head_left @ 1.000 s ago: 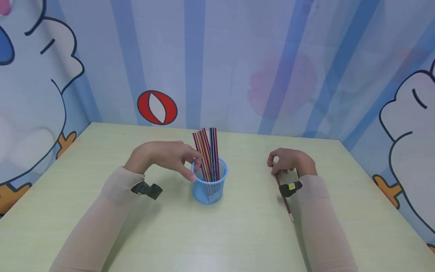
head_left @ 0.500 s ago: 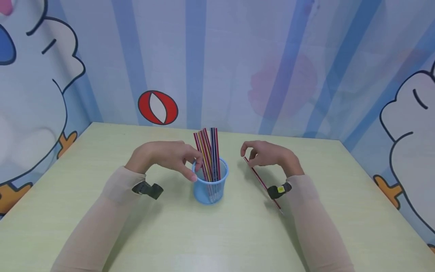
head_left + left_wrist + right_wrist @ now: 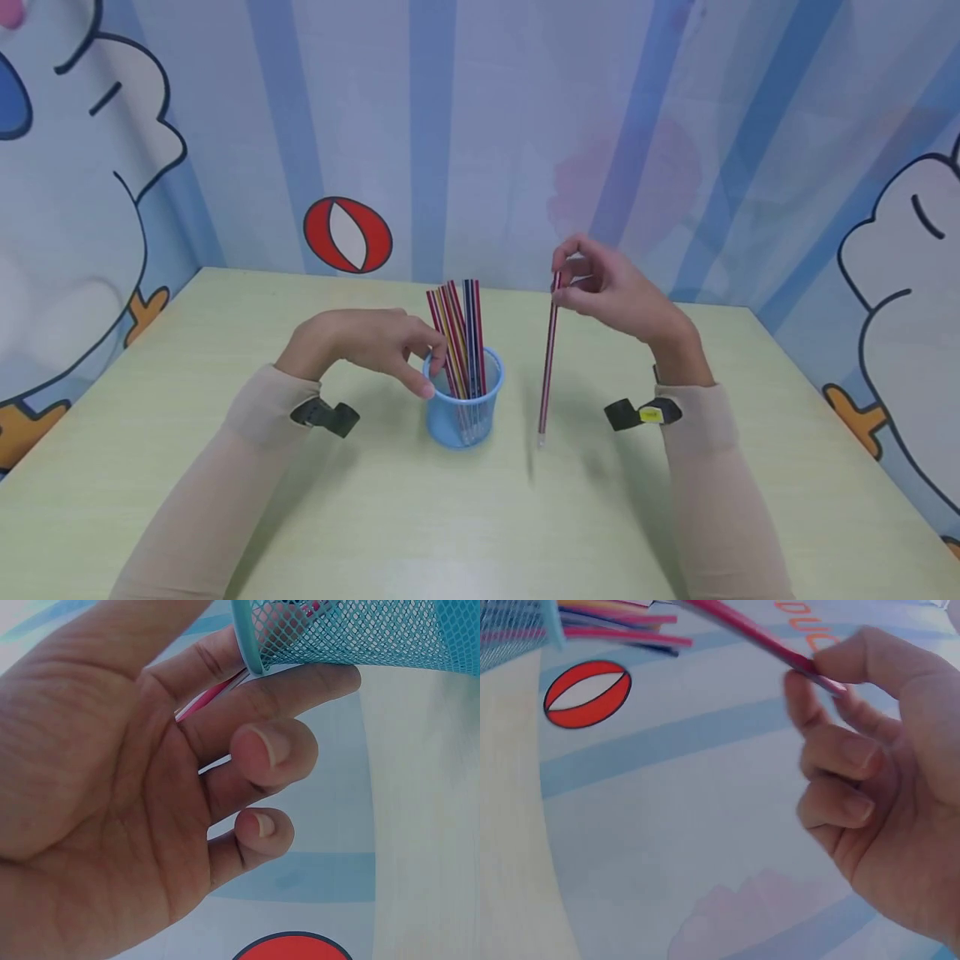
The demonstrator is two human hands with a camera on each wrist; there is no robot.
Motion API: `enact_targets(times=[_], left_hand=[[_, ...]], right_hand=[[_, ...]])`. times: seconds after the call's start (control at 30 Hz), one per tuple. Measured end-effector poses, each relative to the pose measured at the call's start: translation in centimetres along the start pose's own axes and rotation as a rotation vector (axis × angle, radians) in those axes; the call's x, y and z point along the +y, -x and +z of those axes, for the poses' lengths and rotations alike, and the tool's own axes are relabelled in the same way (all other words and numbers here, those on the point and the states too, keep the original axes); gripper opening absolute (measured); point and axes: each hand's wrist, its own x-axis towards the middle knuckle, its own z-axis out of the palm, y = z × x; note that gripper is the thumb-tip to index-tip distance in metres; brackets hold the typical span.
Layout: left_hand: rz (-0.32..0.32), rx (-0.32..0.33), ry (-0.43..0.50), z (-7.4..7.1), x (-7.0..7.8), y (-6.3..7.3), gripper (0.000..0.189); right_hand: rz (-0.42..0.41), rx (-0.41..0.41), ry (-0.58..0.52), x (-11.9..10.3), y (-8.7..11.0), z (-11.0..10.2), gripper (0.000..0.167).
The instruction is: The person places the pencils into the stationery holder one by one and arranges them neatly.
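Observation:
A light blue mesh pencil cup point(image 3: 444, 427) stands upright on the table, with several striped pencils point(image 3: 471, 337) leaning in it. My left hand point(image 3: 367, 343) grips its left rim; in the left wrist view one finger reaches inside the mesh wall point(image 3: 360, 634) and another lies along the outside. To the right of the cup, my right hand point(image 3: 622, 293) pinches a red striped pencil point(image 3: 548, 367) near its upper end. This pencil hangs almost upright with its pale tip down, over its shadow on the table. The right wrist view shows thumb and forefinger around the pencil point(image 3: 761, 641).
The pale table point(image 3: 465, 525) reaches back to a blue striped cloth backdrop point(image 3: 495, 150) printed with cartoon figures and a red ball point(image 3: 347, 235). Both forearms wear beige sleeves, with a black wrist camera point(image 3: 326, 417) strapped on each.
My right hand has lifted the pencil from the table, first moving left towards the cup, then rising, and the pencil has swung from lying flat to nearly upright. The left hand stays on the cup.

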Motion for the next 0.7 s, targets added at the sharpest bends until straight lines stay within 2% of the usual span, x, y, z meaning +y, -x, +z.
enact_targets(times=[0.17,0.3,0.37,0.5,0.7], left_hand=[[-0.008,-0.001,-0.004,0.0,0.0,-0.1,0.028],[-0.01,0.002,-0.01,0.1,0.0,0.0,0.028],[-0.01,0.004,-0.012,0.1,0.0,0.0,0.029],[-0.007,0.001,-0.009,0.1,0.1,0.0,0.03],[0.008,-0.003,0.005,0.0,0.1,-0.1,0.029]], right_hand=[[-0.146,0.197,-0.126,-0.7,0.0,0.3,0.019],[-0.217,0.307,-0.19,-0.7,-0.5,1.2,0.019],[-0.245,0.34,-0.179,-0.7,-0.9,1.8,0.02],[-0.255,0.35,-0.049,-0.8,-1.4,3.0,0.023],[-0.2,0.239,0.102,-0.8,-2.1,5.6,0.022]])
